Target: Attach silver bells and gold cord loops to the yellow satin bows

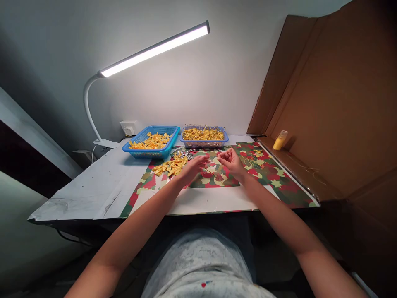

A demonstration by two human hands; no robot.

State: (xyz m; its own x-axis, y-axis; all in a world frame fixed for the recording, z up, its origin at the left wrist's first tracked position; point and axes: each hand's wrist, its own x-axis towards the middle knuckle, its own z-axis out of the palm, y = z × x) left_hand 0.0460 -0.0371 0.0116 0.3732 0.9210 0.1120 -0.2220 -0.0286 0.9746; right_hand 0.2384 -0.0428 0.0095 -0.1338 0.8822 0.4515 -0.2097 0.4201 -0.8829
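Note:
Both my hands hover over a red, green and cream patterned sheet on the table. My left hand has its fingers drawn together, pinching what looks like a thin gold string that lies on the sheet. My right hand is curled into a loose fist, palm up; what it holds is too small to make out. A loose pile of yellow folded pieces lies just left of my left hand, with small silver bits behind it.
Two blue baskets stand at the back: the left one holds yellow pieces, the right one gold strings. A white desk lamp arches overhead. A yellow bottle stands by a cardboard wall on the right. Wall socket behind.

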